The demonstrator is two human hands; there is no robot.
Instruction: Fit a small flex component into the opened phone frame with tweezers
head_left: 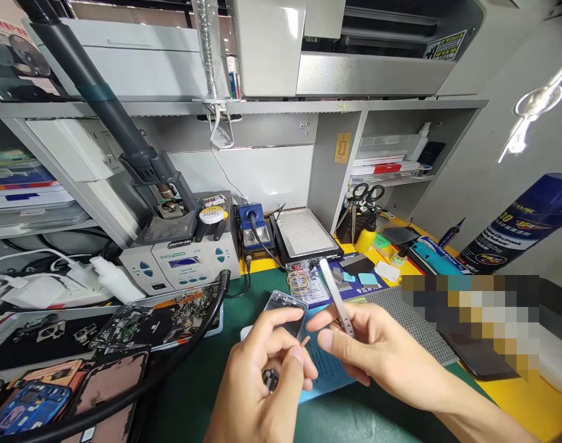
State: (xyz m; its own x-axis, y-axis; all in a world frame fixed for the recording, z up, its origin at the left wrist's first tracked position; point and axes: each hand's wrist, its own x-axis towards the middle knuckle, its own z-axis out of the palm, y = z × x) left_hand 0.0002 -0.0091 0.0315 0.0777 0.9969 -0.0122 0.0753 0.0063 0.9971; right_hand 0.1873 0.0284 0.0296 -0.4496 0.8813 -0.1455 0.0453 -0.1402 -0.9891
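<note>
My right hand (368, 344) grips metal tweezers (337, 298) between thumb and fingers, their broad end pointing up and away. The tweezer tips are hidden by the hand. Close beside it, my left hand (272, 375) is closed with curled fingers around a small part (270, 379) with dark and metallic areas, mostly hidden by the fingers. A small copper-coloured strip (305, 341) shows at the left fingertips; whether it belongs to that part, I cannot tell. Behind the hands lies an opened phone (286, 300), partly covered, and a blue mat (329, 369) under them.
A rework station (179, 258) stands at left, its black hose (184, 360) curving across the front. Phone boards (170, 323) fill a tray. A soldering iron stand (254, 231), heating plate (306, 234), scissors (368, 192) and spray can (521, 227) stand behind and right.
</note>
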